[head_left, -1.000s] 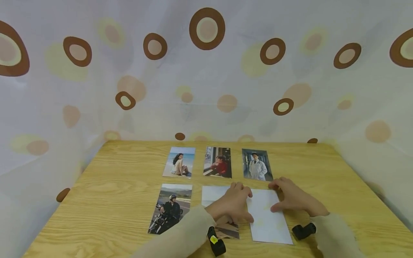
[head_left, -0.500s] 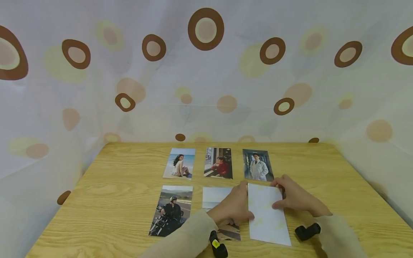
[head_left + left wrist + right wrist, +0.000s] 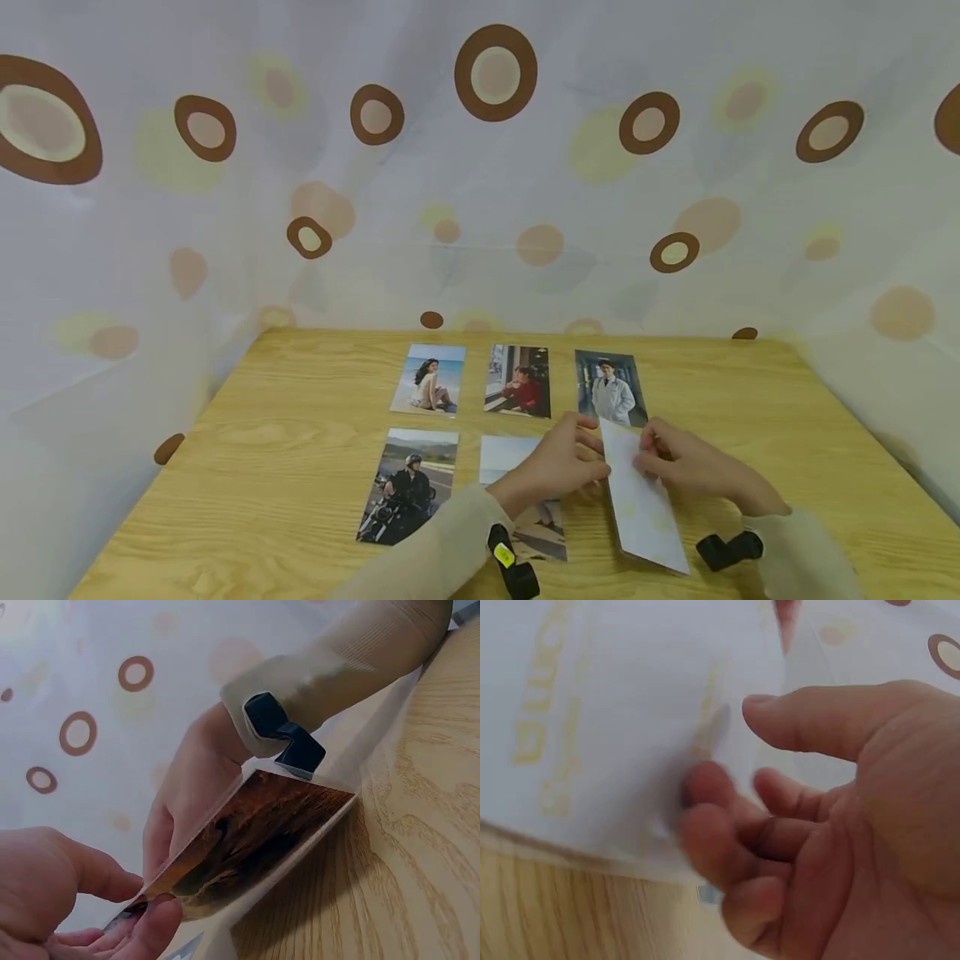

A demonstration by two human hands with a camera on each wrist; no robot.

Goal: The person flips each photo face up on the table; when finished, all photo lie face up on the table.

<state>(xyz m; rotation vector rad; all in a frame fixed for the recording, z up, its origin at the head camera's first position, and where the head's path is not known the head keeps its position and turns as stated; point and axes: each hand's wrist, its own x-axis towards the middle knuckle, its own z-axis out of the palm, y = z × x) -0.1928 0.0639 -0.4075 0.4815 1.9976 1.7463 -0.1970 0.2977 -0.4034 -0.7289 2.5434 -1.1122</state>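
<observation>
A photo print [image 3: 641, 500] stands tilted on its long side at the front right, its white back towards the head view. My left hand [image 3: 558, 462] pinches its left edge between thumb and fingers. In the left wrist view the dark brown picture side of the photo print [image 3: 270, 840] shows. My right hand [image 3: 693, 467] is at the print's right part. The right wrist view has the loosely bent fingers [image 3: 720, 847] of that hand against the white back, which bears pale yellow lettering; the thumb is spread apart from them. Behind my left forearm, a beach photo [image 3: 506, 454] is partly covered.
Photos of a seated person by the sea [image 3: 427, 379], a person in red at a window [image 3: 517, 381] and a person in a white coat [image 3: 611, 387] form the back row. A motorcyclist photo [image 3: 408, 487] lies front left on the wooden table [image 3: 285, 433]. A patterned curtain [image 3: 420, 283] hangs behind.
The white-backed print lay flat, then its left edge rose, and it now tilts up steeply. My left hand has taken hold of that edge; my right hand's fingers have drawn in on the back.
</observation>
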